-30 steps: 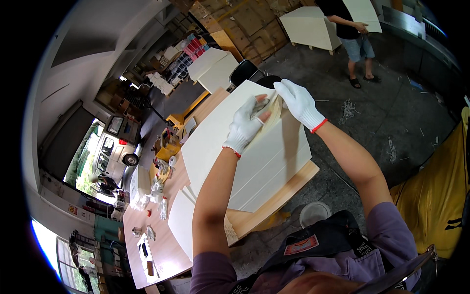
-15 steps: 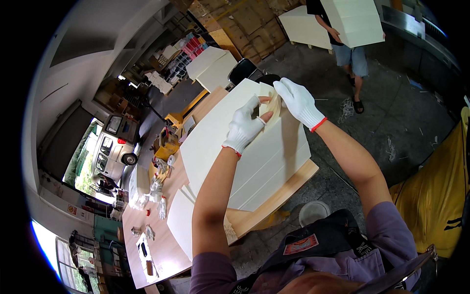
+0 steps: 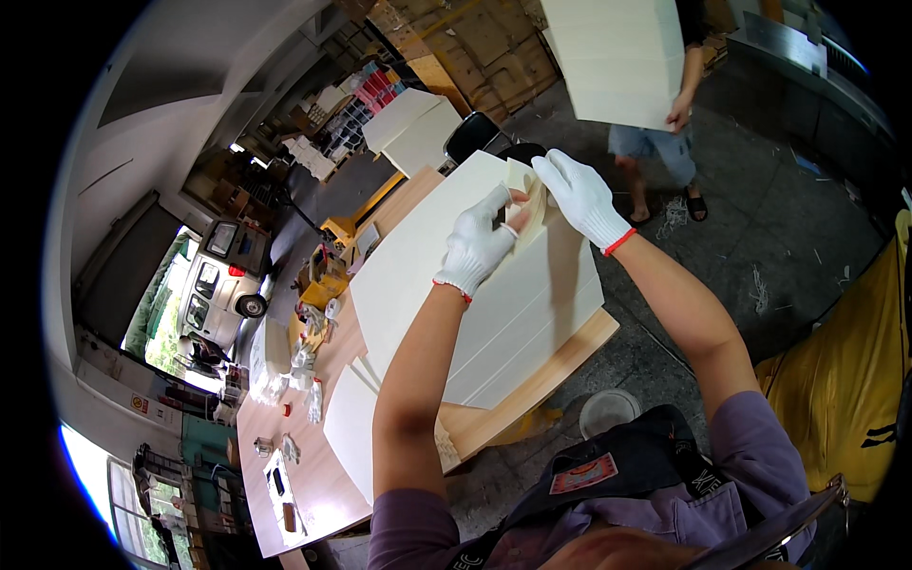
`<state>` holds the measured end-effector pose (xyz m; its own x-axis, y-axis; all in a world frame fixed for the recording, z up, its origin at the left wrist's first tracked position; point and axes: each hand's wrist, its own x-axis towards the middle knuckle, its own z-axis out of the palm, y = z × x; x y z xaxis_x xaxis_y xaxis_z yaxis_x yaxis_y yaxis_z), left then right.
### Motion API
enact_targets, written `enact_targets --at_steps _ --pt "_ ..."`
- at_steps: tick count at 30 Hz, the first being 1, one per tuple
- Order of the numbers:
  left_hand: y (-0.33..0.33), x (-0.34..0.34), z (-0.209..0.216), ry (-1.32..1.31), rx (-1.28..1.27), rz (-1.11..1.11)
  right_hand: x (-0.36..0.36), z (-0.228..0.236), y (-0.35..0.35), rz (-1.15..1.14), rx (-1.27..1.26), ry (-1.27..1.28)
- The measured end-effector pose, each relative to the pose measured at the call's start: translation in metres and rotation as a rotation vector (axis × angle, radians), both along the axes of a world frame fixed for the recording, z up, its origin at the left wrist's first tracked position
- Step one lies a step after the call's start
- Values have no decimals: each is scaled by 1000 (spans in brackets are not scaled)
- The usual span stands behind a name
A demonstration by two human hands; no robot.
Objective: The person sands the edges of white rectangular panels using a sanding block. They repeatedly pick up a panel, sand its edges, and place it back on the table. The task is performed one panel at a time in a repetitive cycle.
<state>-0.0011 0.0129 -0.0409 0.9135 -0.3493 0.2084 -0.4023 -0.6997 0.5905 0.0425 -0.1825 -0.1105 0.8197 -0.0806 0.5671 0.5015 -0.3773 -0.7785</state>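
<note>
A tall stack of large cream-white sheets [image 3: 427, 275] rests on the wooden table, its far corner between my hands. Both hands wear white knitted gloves with red cuffs. My left hand [image 3: 479, 240] lies at that corner, its bare thumb and forefinger tips curled onto several bent-up sheets [image 3: 533, 211]. From the right, my right hand [image 3: 578, 197] grips the same corner, its fingers together over the sheet edges; its thumb is hidden. The lifted sheets bow in a fan between the two hands.
Left on the table [image 3: 332, 380] lie a smaller sheet stack [image 3: 350, 427], a phone [image 3: 277, 483], gloves and plastic bags. A black chair [image 3: 472, 138] stands beyond. Far right, a person [image 3: 655, 152] carries a big white board stack [image 3: 617, 57]. A bucket [image 3: 610, 412] sits near my right side.
The person at the back has moved left with the white boards. My hands stay at the stack's corner, with the bent sheets shifting slightly between them.
</note>
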Motion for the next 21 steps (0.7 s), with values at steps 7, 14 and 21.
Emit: enact_targets --at_steps 7,14,21 --pt "3 4 -7 -47 -42 -25 3 -4 3 -34 9 -43" --pt "5 3 -8 -83 -103 -59 -6 5 0 12 -8 19" --pt "4 7 -9 -67 6 -5 0 -1 1 -26 -44 8"
